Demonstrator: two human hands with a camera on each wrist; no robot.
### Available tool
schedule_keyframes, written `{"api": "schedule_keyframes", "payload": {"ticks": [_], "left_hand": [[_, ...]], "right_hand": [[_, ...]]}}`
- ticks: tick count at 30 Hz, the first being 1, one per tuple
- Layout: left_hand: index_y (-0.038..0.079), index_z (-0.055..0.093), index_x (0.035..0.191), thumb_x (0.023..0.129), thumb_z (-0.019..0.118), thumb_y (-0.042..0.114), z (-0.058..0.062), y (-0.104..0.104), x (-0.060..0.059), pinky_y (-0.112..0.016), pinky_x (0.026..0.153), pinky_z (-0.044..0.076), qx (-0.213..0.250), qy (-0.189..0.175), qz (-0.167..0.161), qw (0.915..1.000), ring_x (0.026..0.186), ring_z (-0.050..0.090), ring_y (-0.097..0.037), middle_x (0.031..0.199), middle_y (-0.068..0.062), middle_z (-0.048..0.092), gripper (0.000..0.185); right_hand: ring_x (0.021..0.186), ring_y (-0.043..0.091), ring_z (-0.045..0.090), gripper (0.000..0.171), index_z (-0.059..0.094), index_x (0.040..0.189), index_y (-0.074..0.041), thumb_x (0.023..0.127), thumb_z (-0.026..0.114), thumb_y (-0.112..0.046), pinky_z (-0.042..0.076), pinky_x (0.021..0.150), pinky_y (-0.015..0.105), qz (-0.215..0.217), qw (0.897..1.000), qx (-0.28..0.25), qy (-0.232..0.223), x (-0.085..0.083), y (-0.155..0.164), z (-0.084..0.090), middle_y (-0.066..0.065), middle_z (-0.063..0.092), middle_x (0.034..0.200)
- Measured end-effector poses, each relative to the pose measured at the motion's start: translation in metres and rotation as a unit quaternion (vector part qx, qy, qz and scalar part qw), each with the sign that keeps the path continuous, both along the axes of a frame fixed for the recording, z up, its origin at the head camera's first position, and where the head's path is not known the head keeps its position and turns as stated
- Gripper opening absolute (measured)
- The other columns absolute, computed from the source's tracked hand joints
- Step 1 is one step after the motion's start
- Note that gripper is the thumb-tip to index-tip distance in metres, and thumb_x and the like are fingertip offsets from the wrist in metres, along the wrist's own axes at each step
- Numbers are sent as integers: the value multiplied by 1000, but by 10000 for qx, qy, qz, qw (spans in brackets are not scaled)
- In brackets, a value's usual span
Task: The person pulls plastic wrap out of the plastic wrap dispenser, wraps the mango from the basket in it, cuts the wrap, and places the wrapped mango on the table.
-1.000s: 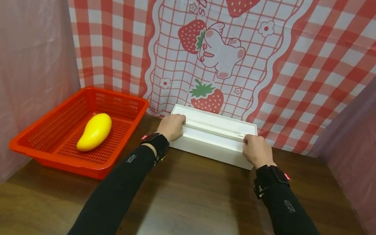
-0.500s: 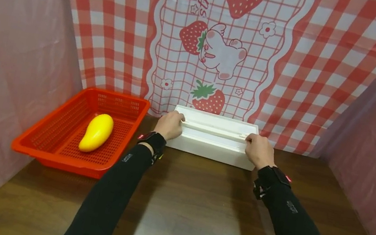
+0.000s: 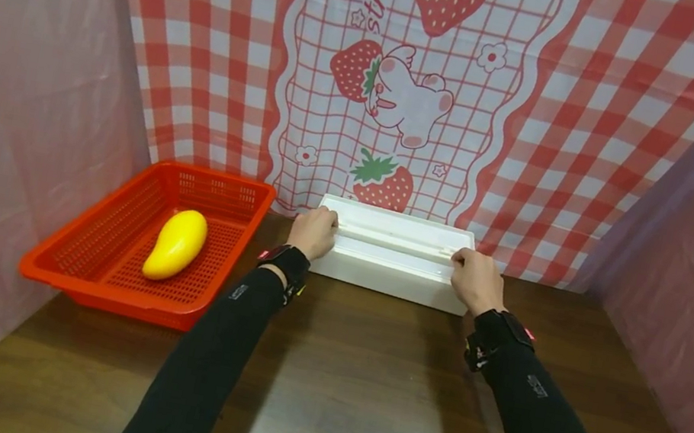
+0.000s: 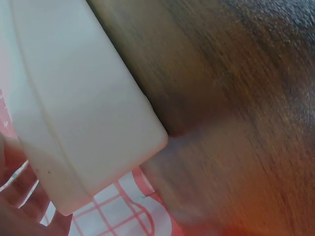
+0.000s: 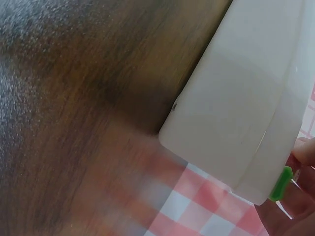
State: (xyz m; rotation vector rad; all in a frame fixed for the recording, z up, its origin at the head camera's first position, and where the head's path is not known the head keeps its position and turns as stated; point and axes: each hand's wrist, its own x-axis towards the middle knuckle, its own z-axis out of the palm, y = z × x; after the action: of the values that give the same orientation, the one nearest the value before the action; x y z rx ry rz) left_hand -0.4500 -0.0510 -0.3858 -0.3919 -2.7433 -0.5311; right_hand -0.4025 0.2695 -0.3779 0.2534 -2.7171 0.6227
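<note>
A long white plastic box point(image 3: 387, 280) stands at the back of the table, its top side showing an upper panel and a narrow white bar point(image 3: 394, 241) running lengthwise. My left hand point(image 3: 314, 232) grips its left end, thumb near the bar. At the opposite end, my right hand point(image 3: 477, 280) grips it the same way. Up close in the left wrist view, fingers point(image 4: 24, 206) curl at the end of the white box point(image 4: 88, 103). A small green tab point(image 5: 281, 184) sits at the box's end in the right wrist view, beside the right fingers.
To the left, a red-orange plastic basket point(image 3: 116, 297) holds a yellow mango point(image 3: 176, 246). Behind the box hangs a red-and-white checked strawberry cloth point(image 3: 409, 103). Pink curtains point(image 3: 3, 109) close off both sides of the brown wooden table point(image 3: 349, 403).
</note>
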Motion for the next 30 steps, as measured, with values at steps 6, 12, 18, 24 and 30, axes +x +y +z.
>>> {"api": "schedule_keyframes", "payload": {"ticks": [6, 12, 18, 24, 30], "left_hand": [[5, 70, 103, 100, 57, 7, 2, -1, 3, -48, 87, 52, 474, 0, -39, 9989, 95, 67, -31, 102, -11, 72, 14], [6, 66, 107, 103, 55, 10, 5, -2, 7, -46, 86, 51, 814, -111, -96, 9966, 94, 66, -31, 104, -14, 71, 12], [4, 63, 109, 101, 55, 6, 5, -3, 9, -46, 85, 51, 1111, -81, -253, 9935, 93, 64, -32, 106, -16, 69, 12], [3, 62, 111, 103, 53, 6, 4, -6, 7, -44, 85, 50, 1455, -254, -449, 9880, 94, 62, -30, 107, -15, 67, 12], [2, 60, 109, 105, 52, 11, 7, -11, 8, -43, 84, 49, 1699, -540, -726, 9813, 91, 58, -29, 104, -15, 63, 12]], "right_hand": [[93, 38, 64, 29, 70, 117, 5, 102, 50, -8, 52, 74, 51, -14, 9995, -266, 189, 2, -3, 1, 26, 69, 113], [91, 39, 65, 25, 71, 112, 6, 100, 51, -4, 52, 75, 52, -75, 9983, -404, 418, 5, -4, 2, 26, 70, 107], [88, 37, 63, 25, 71, 110, 7, 99, 52, -3, 51, 77, 51, -132, 9971, -571, 484, 6, -2, 2, 26, 70, 105], [86, 36, 61, 25, 71, 110, 7, 99, 52, -4, 50, 77, 49, -132, 9962, -685, 518, 7, -1, 3, 24, 70, 105], [90, 38, 62, 25, 71, 109, 8, 99, 51, -3, 51, 80, 52, -115, 9949, -803, 604, 9, -2, 6, 25, 70, 105]]}}
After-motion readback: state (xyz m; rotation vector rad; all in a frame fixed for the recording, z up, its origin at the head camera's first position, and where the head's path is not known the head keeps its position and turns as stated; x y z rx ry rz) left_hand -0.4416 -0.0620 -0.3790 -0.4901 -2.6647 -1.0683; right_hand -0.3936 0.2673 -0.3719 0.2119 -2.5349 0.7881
